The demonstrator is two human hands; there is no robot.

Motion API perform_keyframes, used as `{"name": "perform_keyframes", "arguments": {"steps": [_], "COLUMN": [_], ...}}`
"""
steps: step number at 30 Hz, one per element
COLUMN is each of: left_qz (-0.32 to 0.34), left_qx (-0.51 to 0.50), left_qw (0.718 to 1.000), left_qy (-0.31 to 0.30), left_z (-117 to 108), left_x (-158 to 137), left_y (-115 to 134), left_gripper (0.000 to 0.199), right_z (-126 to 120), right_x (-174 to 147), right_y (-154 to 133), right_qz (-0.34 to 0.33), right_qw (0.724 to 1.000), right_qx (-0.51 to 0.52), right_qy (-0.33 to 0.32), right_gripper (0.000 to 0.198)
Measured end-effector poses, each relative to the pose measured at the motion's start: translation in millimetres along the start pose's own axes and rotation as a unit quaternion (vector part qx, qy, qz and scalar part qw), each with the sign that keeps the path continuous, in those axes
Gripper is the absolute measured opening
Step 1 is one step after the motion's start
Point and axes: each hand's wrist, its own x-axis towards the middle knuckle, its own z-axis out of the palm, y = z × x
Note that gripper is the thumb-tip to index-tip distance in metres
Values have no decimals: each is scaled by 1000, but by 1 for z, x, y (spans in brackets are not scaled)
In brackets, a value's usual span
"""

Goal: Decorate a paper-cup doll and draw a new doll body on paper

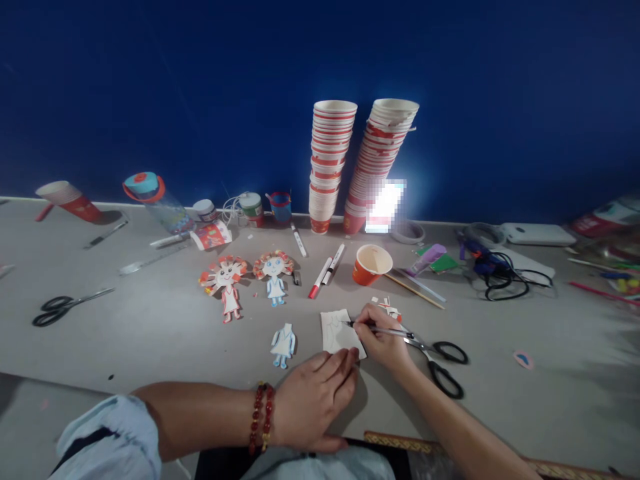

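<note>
A small white piece of paper [334, 333] with faint drawn lines lies on the table. My left hand [317, 393] rests flat over its lower edge, fingers stretched out, a beaded bracelet on the wrist. My right hand [383, 337] is closed around a slim pen [375, 328], whose tip touches the paper. Scissors with black handles [440, 363] lie just right of that hand, their blades partly hidden by it. A cut-out paper dress figure [283, 345] without a head lies left of the paper. Beyond it are two paper dolls [275, 277] with frilled red-and-white hair.
Two tall stacks of paper cups [330, 173] stand against the blue wall. A single orange cup [367, 270] sits nearer, beside markers [320, 277]. Other scissors [63, 307] and a bottle [160, 203] are at left; a corded purple tool [485, 263] is at right.
</note>
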Motion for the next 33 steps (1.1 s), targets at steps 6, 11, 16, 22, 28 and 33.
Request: {"name": "perform_keyframes", "arguments": {"steps": [6,11,16,22,28,33], "left_qz": [1,0,3,3,-2,-2], "left_qx": [-1,0,-3,-5,-14,-13], "left_qw": [1000,1000,1000,1000,1000,1000], "left_qy": [-2,-2,0,-2,-8,-4], "left_z": [1,2,0,-1,0,1], "left_x": [0,0,1,1,0,0], "left_y": [0,0,0,0,0,0], "left_gripper": [93,93,91,92,92,92], "right_z": [0,1,0,0,-1,-1], "right_x": [1,1,1,1,2,3], "right_y": [-1,0,-1,-3,-7,-6], "right_qz": [0,3,5,1,2,-1], "right_qw": [1000,1000,1000,1000,1000,1000], "right_qx": [4,11,16,0,-15,-12], "right_qy": [1,11,13,9,13,9], "right_gripper": [15,15,16,15,14,14]}}
